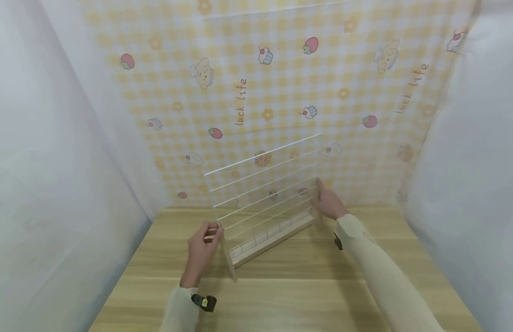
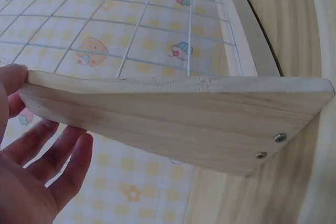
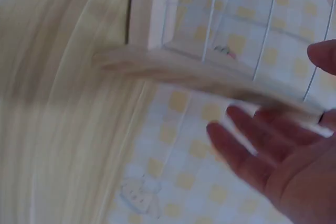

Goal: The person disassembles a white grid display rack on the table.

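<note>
A wire rack with wooden side panels and a wooden bottom bar (image 1: 273, 238) stands tilted on the wooden table. My left hand (image 1: 203, 246) pinches its left side panel near the upper end. Close up in the left wrist view, that panel (image 2: 157, 109) shows two screws at its lower corner, and the thumb and fingers of my left hand (image 2: 39, 171) lie on either side of its edge. At the far right end, my right hand (image 1: 330, 203) holds the other side panel (image 3: 205, 77). The right wrist view is somewhat blurred; the fingers of the right hand (image 3: 286, 161) lie along the panel's outer face.
Behind the rack hangs a yellow-and-white checked cloth (image 1: 281, 92) with printed cartoon figures. Pale sheets form a left wall (image 1: 53, 184) and a right wall (image 1: 468, 184). The wooden table (image 1: 297, 295) extends in front of the rack.
</note>
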A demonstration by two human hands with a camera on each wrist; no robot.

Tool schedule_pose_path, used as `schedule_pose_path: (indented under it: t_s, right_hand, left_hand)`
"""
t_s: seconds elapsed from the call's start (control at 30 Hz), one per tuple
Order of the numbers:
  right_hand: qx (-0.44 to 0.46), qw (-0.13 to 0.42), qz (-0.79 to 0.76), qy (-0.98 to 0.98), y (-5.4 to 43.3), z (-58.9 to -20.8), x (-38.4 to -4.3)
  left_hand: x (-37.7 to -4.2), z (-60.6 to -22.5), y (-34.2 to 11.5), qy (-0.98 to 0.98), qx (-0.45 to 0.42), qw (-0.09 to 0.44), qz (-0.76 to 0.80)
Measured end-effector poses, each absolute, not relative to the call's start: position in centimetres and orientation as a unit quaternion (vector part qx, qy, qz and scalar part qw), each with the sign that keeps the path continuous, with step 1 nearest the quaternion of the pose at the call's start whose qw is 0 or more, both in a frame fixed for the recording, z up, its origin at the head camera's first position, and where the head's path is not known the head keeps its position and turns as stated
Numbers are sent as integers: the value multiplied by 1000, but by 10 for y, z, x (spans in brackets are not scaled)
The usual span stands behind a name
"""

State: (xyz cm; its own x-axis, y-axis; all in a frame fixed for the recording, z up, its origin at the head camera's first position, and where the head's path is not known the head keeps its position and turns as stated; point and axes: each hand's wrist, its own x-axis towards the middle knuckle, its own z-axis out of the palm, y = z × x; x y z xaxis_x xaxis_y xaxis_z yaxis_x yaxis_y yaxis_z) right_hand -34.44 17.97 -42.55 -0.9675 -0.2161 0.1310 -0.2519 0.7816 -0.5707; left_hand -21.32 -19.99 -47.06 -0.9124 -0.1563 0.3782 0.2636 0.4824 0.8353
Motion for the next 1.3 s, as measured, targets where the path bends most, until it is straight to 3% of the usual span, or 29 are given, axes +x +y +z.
schedule_pose_path:
  t_s: [0.23, 0.4, 0.77, 1.03, 1.3]
  right_hand:
    - [147, 167, 372, -901, 138, -428, -335]
    - [188, 163, 450, -858, 114, -422, -333]
    - [184, 179, 400, -880, 97, -433, -350]
    - [193, 284, 319, -883, 92, -446, -358]
    - [201, 286, 330, -877, 95, -452, -361]
  left_hand:
    - [-184, -479, -185, -823, -22, 247, -511]
    - [-181, -482, -178, -810, -24, 285, -512]
    - [-182, -490, -170, -789, -14, 303, -534]
    - [-182, -486, -165, -785, -3, 319, -530]
    - [-181, -490, -162, -784, 12, 326, -528]
